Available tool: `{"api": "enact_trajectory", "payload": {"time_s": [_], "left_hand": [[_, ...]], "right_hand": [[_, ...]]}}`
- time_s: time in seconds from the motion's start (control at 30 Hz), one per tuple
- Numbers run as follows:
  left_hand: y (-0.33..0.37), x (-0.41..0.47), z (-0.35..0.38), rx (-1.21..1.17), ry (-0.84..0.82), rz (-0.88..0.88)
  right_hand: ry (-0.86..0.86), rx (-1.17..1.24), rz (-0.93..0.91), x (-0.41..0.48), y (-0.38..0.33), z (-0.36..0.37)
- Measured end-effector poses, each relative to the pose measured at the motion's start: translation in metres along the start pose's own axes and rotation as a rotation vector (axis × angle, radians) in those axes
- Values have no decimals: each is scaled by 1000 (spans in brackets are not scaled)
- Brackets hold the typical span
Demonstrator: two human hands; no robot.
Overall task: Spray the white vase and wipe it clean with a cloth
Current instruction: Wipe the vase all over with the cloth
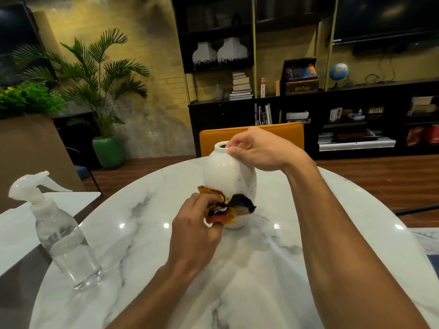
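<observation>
I see the white vase [228, 176] standing upright just above the centre of the frame, on the marble desk [261, 269]. My right hand [256, 150] comes in from the right and pinches the vase's neck, its grip clenched on the rim with the thumb on the near side. My left hand [194, 229], lower and left of centre, has its grip bunched around a crumpled cloth [223, 208], yellow, red and dark, which is pressed against the lower front of the vase. The clear spray bottle [64, 238] stands upright at the lower left of the frame on the desk's edge, well apart from both hands. An orange chair back [280, 132] shows behind the vase.
</observation>
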State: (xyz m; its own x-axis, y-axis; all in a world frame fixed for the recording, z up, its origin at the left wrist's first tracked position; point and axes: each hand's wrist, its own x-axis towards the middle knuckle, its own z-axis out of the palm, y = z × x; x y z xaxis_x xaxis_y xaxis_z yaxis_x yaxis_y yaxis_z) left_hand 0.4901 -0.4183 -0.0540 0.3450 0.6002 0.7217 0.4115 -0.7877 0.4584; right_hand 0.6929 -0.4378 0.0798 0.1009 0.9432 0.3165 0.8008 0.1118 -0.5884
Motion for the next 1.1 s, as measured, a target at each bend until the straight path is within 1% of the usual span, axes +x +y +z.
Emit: {"api": "enact_trajectory", "payload": {"time_s": [0.2,0.3,0.37,0.47,0.6,0.7,0.77,0.8,0.87,0.9,1.0,1.03,1.07,1.1], "left_hand": [[12,14,-1,52,141,119],[15,31,-5,51,221,145],[15,39,-2,45,230,186],[5,37,4,98,178,332],[-12,35,4,196,100,628],[-20,34,1,338,-35,867],[-26,35,-2,429,-117,981],[-28,37,-4,447,-131,993],[-26,41,-6,415,-109,915],[-21,42,-6,365,-85,829],[-3,46,-5,206,3,496],[2,48,-4,187,22,430],[5,48,-2,192,33,413],[4,48,-1,216,37,439]], "right_hand": [[-15,6,6,-1,-2,0],[-2,72,64,-1,-7,-3],[-3,126,94,-3,-10,-4],[-13,169,120,-6,-14,-5],[-20,175,131,-4,-12,-4],[-18,184,141,-4,-11,-4],[-25,198,144,-4,-10,-3],[-29,208,147,-4,-10,-4],[-49,231,154,-5,-10,-4],[-61,240,159,-5,-10,-5],[-77,260,168,-7,-12,-7],[-77,261,167,-7,-12,-7],[-77,259,168,-7,-12,-6],[-78,258,169,-6,-12,-6]]}}
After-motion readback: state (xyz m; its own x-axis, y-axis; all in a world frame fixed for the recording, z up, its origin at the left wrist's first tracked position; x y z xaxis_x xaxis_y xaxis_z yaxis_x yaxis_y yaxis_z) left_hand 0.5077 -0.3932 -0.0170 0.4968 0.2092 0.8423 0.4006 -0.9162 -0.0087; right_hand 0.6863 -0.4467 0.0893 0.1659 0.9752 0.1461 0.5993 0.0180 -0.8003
